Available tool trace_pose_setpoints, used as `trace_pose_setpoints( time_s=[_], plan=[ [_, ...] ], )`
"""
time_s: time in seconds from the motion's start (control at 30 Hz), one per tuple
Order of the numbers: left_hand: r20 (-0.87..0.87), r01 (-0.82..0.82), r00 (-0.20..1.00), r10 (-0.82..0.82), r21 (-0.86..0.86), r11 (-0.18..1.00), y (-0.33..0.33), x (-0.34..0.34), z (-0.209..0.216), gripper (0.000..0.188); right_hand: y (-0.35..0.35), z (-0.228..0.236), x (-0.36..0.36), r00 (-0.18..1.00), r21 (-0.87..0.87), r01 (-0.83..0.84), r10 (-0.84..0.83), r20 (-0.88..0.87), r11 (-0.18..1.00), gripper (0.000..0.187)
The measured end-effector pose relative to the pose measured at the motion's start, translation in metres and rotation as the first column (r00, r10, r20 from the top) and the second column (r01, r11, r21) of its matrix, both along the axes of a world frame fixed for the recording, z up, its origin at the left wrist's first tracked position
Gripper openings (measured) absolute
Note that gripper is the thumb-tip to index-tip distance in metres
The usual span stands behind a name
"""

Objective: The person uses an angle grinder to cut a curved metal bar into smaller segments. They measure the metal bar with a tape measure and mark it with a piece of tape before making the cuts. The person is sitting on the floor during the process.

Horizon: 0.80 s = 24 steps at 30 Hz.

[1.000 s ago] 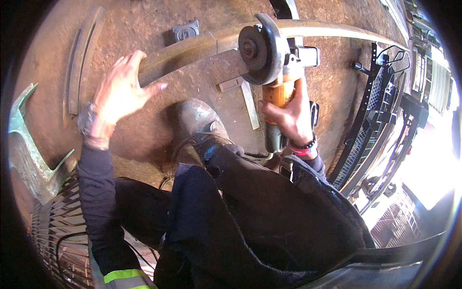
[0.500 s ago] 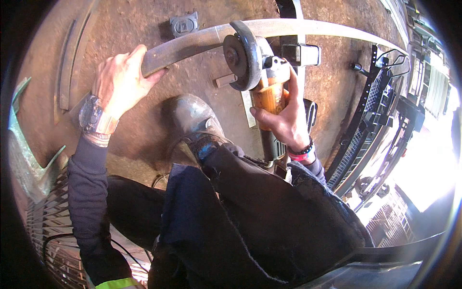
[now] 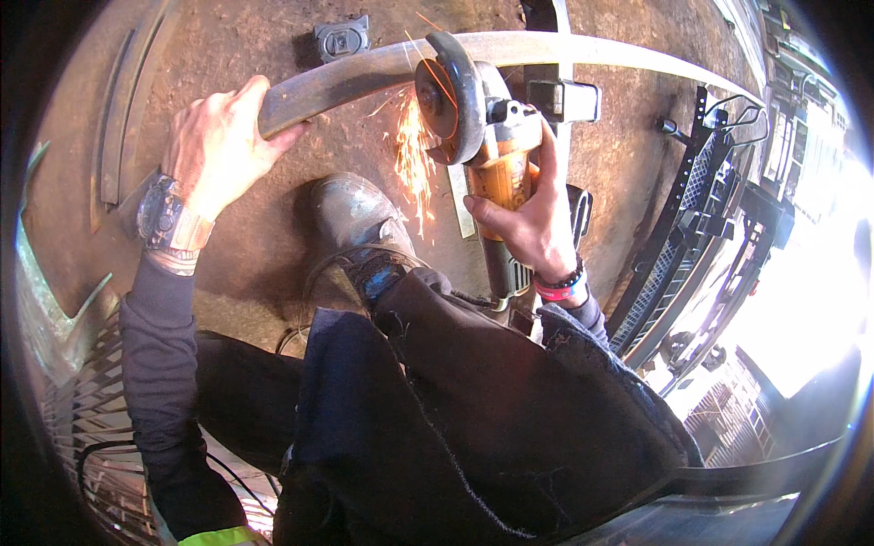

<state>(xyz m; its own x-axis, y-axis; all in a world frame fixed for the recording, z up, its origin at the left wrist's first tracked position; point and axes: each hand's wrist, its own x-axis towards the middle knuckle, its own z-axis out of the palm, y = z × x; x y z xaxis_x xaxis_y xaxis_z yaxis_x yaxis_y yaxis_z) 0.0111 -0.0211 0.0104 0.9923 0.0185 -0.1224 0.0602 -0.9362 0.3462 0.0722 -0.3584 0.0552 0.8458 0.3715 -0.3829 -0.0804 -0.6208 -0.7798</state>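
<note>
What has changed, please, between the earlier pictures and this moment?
The left hand, open a second ago, has taken hold of the end of the curved metal bar. The angle grinder has moved left along the bar, and orange sparks now fly below its disc. The right hand still holds the grinder; the boot stays in place.

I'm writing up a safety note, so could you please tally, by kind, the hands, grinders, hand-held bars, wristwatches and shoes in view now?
Left hand and right hand: 2
Angle grinder, held by the right hand: 1
Curved bar, held by the left hand: 1
Wristwatch: 1
Shoe: 1
Total: 6
</note>
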Motion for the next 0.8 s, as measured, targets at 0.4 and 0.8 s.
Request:
trace_pose_setpoints(
  time_s=[0.4, 0.8],
  plan=[
    [0.061, -0.012, 0.998, 0.007, 0.093, 0.996, -0.004, -0.012, -0.005, 0.046, 0.002, 0.006, -0.003, 0.997, -0.112, -0.035, 0.043, 0.063, 0.993, 0.107],
    [0.108, -0.052, 0.993, 0.043, 0.086, 0.995, -0.012, -0.016, -0.002, 0.041, 0.003, 0.007, -0.001, 0.994, -0.146, -0.041, 0.055, 0.093, 0.988, 0.105]
  ],
)
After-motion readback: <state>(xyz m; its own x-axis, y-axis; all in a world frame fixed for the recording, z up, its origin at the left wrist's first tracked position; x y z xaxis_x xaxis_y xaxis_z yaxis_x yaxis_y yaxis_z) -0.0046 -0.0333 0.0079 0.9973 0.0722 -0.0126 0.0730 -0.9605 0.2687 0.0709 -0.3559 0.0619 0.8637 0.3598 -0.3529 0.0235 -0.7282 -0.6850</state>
